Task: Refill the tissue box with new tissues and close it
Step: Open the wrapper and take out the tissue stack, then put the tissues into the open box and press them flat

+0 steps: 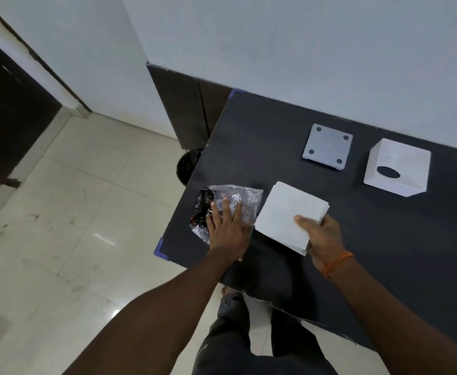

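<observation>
A stack of white tissues is held just above the dark table, gripped at its near right corner by my right hand. My left hand lies flat, fingers spread, on the crumpled plastic wrapper near the table's left edge. The white tissue box lies upside down at the far right, open side up, with its oval slot visible inside. Its square grey lid with four dark pads lies flat to the box's left.
A black bin stands on the tiled floor just past the table's left edge. The table meets a white wall at the back. Blue corner guards mark the table's left corners. My legs stand below the near edge.
</observation>
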